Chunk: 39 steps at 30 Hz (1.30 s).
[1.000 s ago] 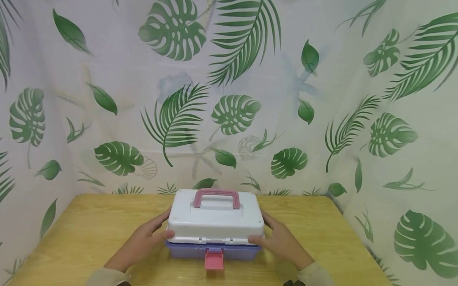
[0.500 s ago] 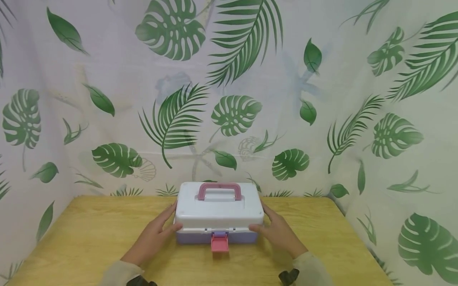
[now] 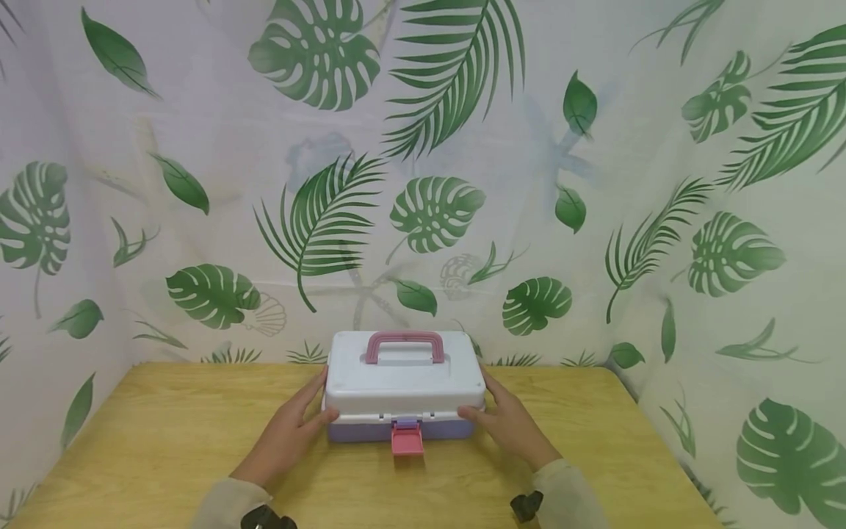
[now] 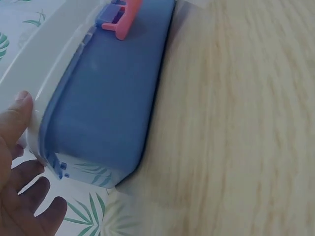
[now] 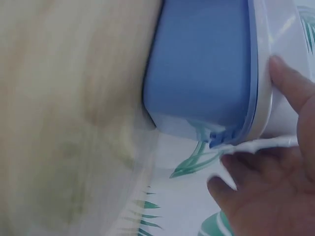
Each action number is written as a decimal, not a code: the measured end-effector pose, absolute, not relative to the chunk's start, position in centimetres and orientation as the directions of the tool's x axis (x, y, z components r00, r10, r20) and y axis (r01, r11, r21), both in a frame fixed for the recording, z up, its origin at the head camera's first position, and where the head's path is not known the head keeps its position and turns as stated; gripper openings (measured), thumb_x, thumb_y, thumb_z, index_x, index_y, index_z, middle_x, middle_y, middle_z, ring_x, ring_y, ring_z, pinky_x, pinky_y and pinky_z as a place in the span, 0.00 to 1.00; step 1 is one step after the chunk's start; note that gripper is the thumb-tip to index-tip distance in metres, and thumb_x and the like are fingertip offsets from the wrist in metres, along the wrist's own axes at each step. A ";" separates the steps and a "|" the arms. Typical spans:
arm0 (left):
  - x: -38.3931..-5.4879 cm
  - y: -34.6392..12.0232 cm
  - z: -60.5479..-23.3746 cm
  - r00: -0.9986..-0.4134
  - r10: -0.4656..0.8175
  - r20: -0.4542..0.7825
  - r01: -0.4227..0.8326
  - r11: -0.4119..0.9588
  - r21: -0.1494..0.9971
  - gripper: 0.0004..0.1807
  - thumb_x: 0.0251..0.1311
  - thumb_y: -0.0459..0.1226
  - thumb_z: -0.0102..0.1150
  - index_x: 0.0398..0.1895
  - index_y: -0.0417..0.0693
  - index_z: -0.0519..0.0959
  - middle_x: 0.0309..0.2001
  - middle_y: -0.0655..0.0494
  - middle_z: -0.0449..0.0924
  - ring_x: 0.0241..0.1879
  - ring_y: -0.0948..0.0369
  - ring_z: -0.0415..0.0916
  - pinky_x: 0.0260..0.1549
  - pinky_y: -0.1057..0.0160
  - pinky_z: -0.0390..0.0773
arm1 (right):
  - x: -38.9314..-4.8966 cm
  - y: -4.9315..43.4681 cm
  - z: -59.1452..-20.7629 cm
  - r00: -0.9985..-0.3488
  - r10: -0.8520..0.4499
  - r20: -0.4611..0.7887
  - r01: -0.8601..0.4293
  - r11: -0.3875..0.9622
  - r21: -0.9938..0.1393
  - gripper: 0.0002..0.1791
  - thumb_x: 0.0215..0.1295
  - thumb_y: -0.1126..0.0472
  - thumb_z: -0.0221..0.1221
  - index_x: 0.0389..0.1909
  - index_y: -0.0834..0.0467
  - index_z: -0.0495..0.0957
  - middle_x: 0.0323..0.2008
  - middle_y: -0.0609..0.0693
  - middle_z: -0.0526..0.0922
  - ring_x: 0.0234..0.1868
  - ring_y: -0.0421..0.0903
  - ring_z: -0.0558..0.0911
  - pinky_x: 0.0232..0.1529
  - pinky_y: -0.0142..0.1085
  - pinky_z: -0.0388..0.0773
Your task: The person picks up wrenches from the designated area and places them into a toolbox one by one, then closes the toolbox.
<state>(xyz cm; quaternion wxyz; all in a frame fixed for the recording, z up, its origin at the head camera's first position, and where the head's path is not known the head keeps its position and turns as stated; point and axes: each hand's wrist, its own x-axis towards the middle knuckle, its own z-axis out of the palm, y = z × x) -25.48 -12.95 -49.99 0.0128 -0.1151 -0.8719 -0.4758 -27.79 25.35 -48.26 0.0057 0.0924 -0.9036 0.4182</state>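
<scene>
A plastic carry case sits on the table, with a white lid (image 3: 406, 386) over a blue-purple base (image 3: 357, 432). A pink handle (image 3: 405, 336) stands up on the lid, and a pink latch (image 3: 407, 441) hangs swung out at the front. My left hand (image 3: 291, 430) holds the lid's left end, thumb on the front edge and fingers along the side. At the right end, my right hand (image 3: 509, 422) grips it the same way. Both wrist views show the thumbs on the lid's rim, with the lower fingers off the base (image 4: 108, 93).
The wooden table (image 3: 198, 433) reaches back to a leaf-printed cloth (image 3: 429, 242), which also hangs at both sides. The case stands toward the table's back edge. Dark straps (image 3: 527, 505) show at both cuffs.
The case has slid back, away from me, with both hands on it. The lid, slightly askew over the base a second ago, now sits more squarely on it.
</scene>
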 end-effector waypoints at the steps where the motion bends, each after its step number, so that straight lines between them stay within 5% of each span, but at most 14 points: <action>1: -25.4 -12.9 -49.8 -0.973 0.181 0.140 0.215 0.514 0.830 0.46 0.69 0.57 0.61 0.84 0.60 0.52 0.82 0.48 0.50 0.79 0.41 0.50 0.74 0.35 0.53 | -27.6 25.3 -48.3 -0.979 -0.157 0.134 -0.204 0.646 -0.735 0.54 0.64 0.42 0.70 0.82 0.56 0.53 0.79 0.61 0.59 0.78 0.65 0.58 0.74 0.66 0.55; 4: -24.9 -12.8 -49.2 -0.965 0.156 0.212 0.262 0.505 0.822 0.46 0.66 0.52 0.67 0.83 0.55 0.56 0.80 0.44 0.56 0.77 0.38 0.55 0.70 0.32 0.59 | -26.6 24.9 -48.2 -0.931 -0.120 0.344 -0.327 0.693 -0.643 0.44 0.64 0.52 0.72 0.75 0.62 0.62 0.70 0.62 0.71 0.70 0.62 0.70 0.70 0.61 0.66; 7: -24.3 -12.3 -48.4 -0.924 0.163 0.346 0.378 0.530 0.759 0.45 0.62 0.45 0.73 0.80 0.52 0.62 0.76 0.44 0.63 0.74 0.39 0.60 0.68 0.32 0.63 | -25.1 24.1 -47.7 -0.822 -0.159 0.547 -0.462 0.747 -0.478 0.25 0.62 0.62 0.71 0.58 0.62 0.77 0.51 0.54 0.82 0.54 0.51 0.81 0.57 0.49 0.80; 12: -23.5 -11.0 -47.1 -0.815 0.289 0.502 0.546 0.672 0.500 0.43 0.56 0.40 0.77 0.76 0.51 0.68 0.70 0.44 0.69 0.71 0.43 0.65 0.68 0.38 0.68 | -23.3 21.9 -47.3 -0.720 -0.519 0.461 -0.665 0.706 -0.244 0.08 0.63 0.64 0.69 0.42 0.53 0.84 0.33 0.39 0.81 0.33 0.32 0.76 0.34 0.28 0.79; 15: -23.0 -10.0 -46.9 -0.769 0.373 0.519 0.588 0.730 0.348 0.44 0.53 0.40 0.79 0.75 0.49 0.70 0.70 0.42 0.69 0.70 0.42 0.66 0.69 0.40 0.68 | -23.1 20.6 -47.8 -0.707 -0.659 0.255 -0.707 0.669 -0.230 0.10 0.67 0.59 0.68 0.48 0.51 0.84 0.33 0.36 0.80 0.31 0.29 0.73 0.33 0.24 0.75; 19: -23.1 -9.0 -47.6 -0.728 0.430 0.534 0.608 0.765 0.214 0.48 0.47 0.38 0.81 0.75 0.49 0.70 0.72 0.39 0.67 0.73 0.42 0.62 0.73 0.39 0.59 | -23.3 19.6 -48.7 -0.700 -0.699 0.148 -0.712 0.667 -0.219 0.15 0.67 0.56 0.68 0.53 0.50 0.83 0.31 0.35 0.77 0.30 0.29 0.72 0.33 0.24 0.73; 25: -24.3 -8.4 -48.7 -0.695 0.451 0.561 0.596 0.797 0.098 0.52 0.45 0.32 0.78 0.78 0.51 0.66 0.75 0.39 0.63 0.77 0.44 0.57 0.77 0.41 0.52 | -23.6 18.8 -48.8 -0.710 -0.666 0.228 -0.704 0.680 -0.205 0.05 0.68 0.55 0.67 0.42 0.49 0.84 0.30 0.34 0.77 0.30 0.30 0.72 0.34 0.25 0.74; 32: -25.1 -8.3 -49.4 -0.613 0.445 0.653 0.590 0.807 0.005 0.48 0.42 0.28 0.77 0.73 0.49 0.71 0.69 0.37 0.70 0.71 0.41 0.66 0.72 0.39 0.63 | -23.9 18.4 -47.0 -0.670 -0.576 0.469 -0.731 0.624 -0.277 0.05 0.65 0.57 0.71 0.35 0.50 0.83 0.26 0.36 0.76 0.29 0.31 0.71 0.30 0.24 0.73; 39: -25.2 -8.2 -49.6 -0.616 0.428 0.662 0.593 0.805 0.031 0.47 0.42 0.27 0.77 0.73 0.49 0.71 0.69 0.37 0.69 0.71 0.42 0.65 0.71 0.39 0.64 | -25.0 17.2 -46.7 -0.611 -0.512 0.604 -0.705 0.698 -0.122 0.11 0.60 0.62 0.73 0.39 0.53 0.81 0.27 0.39 0.80 0.27 0.32 0.74 0.28 0.25 0.75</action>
